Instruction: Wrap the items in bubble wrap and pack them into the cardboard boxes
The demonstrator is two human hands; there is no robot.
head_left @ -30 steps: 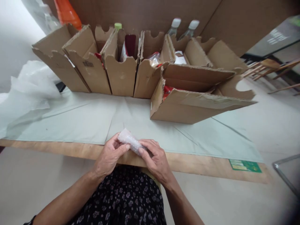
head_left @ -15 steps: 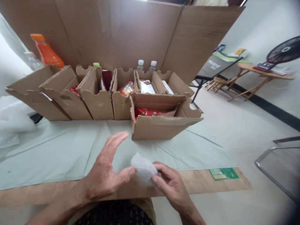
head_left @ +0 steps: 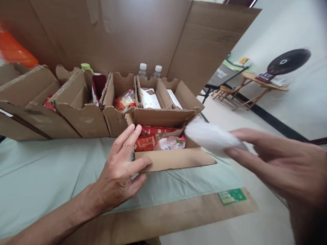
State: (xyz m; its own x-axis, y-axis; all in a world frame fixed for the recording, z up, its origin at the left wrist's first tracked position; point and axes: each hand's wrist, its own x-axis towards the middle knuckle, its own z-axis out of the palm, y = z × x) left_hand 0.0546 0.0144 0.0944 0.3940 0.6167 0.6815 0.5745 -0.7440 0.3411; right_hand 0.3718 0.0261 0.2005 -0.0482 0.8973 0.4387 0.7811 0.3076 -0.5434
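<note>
My left hand [head_left: 124, 163] grips the left front corner of the nearest cardboard box [head_left: 173, 161]. Its fingers lie over the left side and its thumb rests on the front panel, which leans outward. Inside that box are a red packet [head_left: 146, 143] and a white-and-pink packet [head_left: 172, 143]. My right hand [head_left: 265, 153] pinches a folded piece of whitish, see-through plastic [head_left: 212, 134], blurred by motion. The plastic is held above the box's right end.
A row of open cardboard boxes [head_left: 84, 117] with packets inside stands behind. Beyond them are two white-capped bottles [head_left: 157, 72], an orange bottle [head_left: 15, 49] and a tall cardboard panel [head_left: 143, 37]. A pale green cloth [head_left: 51, 170] covers the table. A fan [head_left: 283, 62] stands further right.
My left hand has moved forward onto the box corner. My right hand has carried the plastic up and right, over the box. The front panel now leans outward, and the view has shifted right.
</note>
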